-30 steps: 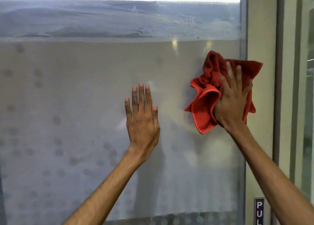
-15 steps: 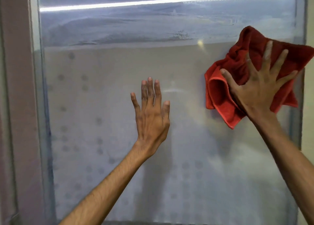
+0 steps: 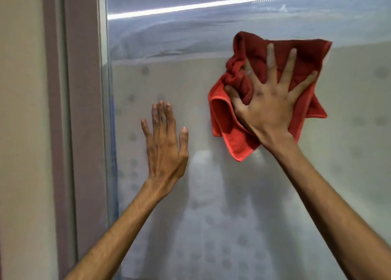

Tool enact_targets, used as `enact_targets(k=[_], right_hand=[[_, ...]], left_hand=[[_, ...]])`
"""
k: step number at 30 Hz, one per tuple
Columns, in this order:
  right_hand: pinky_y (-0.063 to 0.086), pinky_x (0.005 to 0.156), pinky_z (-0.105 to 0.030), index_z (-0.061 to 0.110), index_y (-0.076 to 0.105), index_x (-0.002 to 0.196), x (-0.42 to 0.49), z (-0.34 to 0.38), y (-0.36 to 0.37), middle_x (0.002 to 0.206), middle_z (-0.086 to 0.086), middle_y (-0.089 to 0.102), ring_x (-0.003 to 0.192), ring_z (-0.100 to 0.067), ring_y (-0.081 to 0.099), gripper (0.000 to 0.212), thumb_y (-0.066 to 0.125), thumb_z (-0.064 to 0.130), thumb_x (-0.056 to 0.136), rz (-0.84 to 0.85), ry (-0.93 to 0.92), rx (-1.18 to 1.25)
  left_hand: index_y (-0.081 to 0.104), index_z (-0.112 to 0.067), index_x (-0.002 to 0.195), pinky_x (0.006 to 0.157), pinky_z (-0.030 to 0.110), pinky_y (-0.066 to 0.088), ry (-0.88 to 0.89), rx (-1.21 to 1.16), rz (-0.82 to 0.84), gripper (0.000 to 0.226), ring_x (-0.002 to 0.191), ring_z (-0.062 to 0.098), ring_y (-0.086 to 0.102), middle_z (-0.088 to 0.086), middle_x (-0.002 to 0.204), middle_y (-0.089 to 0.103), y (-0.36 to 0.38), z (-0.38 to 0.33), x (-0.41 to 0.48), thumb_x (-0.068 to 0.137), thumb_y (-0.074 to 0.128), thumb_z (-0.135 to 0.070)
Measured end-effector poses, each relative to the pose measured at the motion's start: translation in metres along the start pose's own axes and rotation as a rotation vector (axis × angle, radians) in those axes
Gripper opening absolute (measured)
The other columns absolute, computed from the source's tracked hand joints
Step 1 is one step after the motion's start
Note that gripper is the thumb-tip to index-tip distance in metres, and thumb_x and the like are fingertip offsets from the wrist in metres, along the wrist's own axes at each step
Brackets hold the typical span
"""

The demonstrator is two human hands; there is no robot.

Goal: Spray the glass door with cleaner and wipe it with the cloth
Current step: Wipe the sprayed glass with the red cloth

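Note:
The glass door [image 3: 254,205] fills most of the view, frosted with grey dots below and a clearer band on top. A crumpled red cloth [image 3: 237,135] is pressed flat against the glass at upper centre-right. My right hand [image 3: 268,102] lies on the cloth with fingers spread, thumb tucked into a fold. My left hand [image 3: 165,144] rests flat on the bare glass lower left of the cloth, fingers straight, holding nothing. No spray bottle is in view.
A brown door frame [image 3: 84,110] and a beige wall [image 3: 21,131] stand at the left, beside the glass edge. A bright light strip [image 3: 211,4] reflects across the top of the glass.
The view has swung left, bringing the left frame into sight. My right hand has slid the cloth leftward across the glass, away from the right edge. My left hand stays flat on the glass.

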State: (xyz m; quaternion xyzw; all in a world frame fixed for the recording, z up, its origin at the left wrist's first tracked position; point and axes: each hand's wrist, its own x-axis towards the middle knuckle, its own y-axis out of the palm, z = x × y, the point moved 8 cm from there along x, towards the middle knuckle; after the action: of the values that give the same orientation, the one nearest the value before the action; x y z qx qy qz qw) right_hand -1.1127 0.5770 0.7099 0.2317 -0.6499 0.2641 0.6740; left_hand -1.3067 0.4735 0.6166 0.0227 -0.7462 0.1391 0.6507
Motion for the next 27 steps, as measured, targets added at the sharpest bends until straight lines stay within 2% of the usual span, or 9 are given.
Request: enact_targets(k=[7,11,15,20,23,27], right_hand=[[0.003,0.106,-0.082,0.046,0.031,0.151,0.013,0.126,0.028,0.167,-0.007,0.014,0.151,-0.049,0.005,0.071,0.027,0.078,0.088,-0.003,-0.097,0.053],[0.000,0.105,-0.082,0.047,0.026,0.152,0.019,0.174,0.036,0.168,-0.006,0.011,0.151,-0.048,0.003,0.075,0.022,0.082,0.086,0.021,-0.134,0.056],[0.000,0.105,-0.082,0.049,0.023,0.152,0.022,0.191,0.041,0.168,-0.005,0.011,0.151,-0.048,0.005,0.083,0.017,0.091,0.080,0.031,-0.145,0.051],[0.003,0.104,-0.082,0.049,0.032,0.150,-0.001,0.200,0.041,0.166,-0.005,0.019,0.151,-0.048,0.011,0.087,0.021,0.094,0.077,0.021,-0.203,0.042],[0.003,0.104,-0.082,0.048,0.033,0.150,-0.036,0.207,0.045,0.166,-0.004,0.020,0.151,-0.047,0.012,0.083,0.024,0.091,0.079,0.027,-0.251,0.032],[0.004,0.106,-0.081,0.048,0.039,0.147,-0.079,0.205,0.047,0.165,-0.003,0.023,0.151,-0.046,0.015,0.070,0.030,0.083,0.087,0.022,-0.252,0.017]], left_hand=[[0.008,-0.003,0.155,0.122,0.057,0.002,-0.040,0.103,-0.014,0.065,0.152,0.019,-0.002,0.015,0.164,0.006,-0.025,0.088,-0.007,0.100,0.021,-0.036],[0.006,-0.003,0.155,0.122,0.056,0.001,-0.005,0.125,-0.010,0.064,0.151,0.018,-0.002,0.015,0.164,0.006,-0.029,0.118,-0.012,0.101,0.022,-0.034],[0.008,-0.003,0.155,0.123,0.055,0.000,0.004,0.087,-0.017,0.062,0.152,0.022,0.000,0.016,0.164,0.007,-0.031,0.136,-0.017,0.102,0.024,-0.031],[0.011,-0.003,0.155,0.122,0.051,-0.002,0.007,0.026,-0.043,0.060,0.151,0.020,0.000,0.018,0.163,0.010,-0.034,0.152,-0.034,0.102,0.029,-0.025],[0.009,-0.006,0.156,0.122,0.050,-0.003,0.025,0.030,-0.036,0.060,0.151,0.016,-0.004,0.016,0.164,0.009,-0.032,0.155,-0.045,0.102,0.029,-0.023],[0.007,-0.010,0.157,0.122,0.045,-0.008,0.030,0.039,-0.020,0.060,0.151,0.011,-0.010,0.001,0.163,-0.001,-0.027,0.160,-0.065,0.102,0.028,-0.023]])
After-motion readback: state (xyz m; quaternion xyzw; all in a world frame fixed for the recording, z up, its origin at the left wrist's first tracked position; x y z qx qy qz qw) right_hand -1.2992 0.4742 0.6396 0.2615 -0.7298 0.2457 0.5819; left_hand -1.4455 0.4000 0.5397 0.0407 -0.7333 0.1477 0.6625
